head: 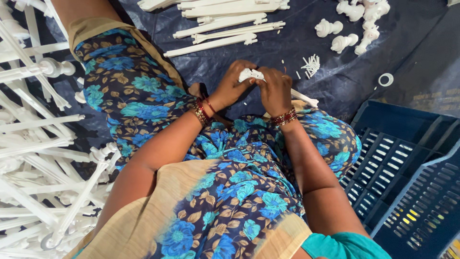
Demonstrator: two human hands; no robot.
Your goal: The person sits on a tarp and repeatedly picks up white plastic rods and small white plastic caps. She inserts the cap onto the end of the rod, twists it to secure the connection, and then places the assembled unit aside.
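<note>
Together pinching small white moulded plastic fitting (251, 74) above lap, left hand (233, 84) and right hand (275, 90) both closed on it; probably light, stiff, best gripped by its ends.

The white plastic part (251, 74) in the person's hands looks smooth and a bit shiny, like the white plastic rods (225, 24) beyond it on the dark, crinkly plastic sheet (335, 81), while the flowered sari (225, 177) nearer than the part is soft matt cloth.
</note>
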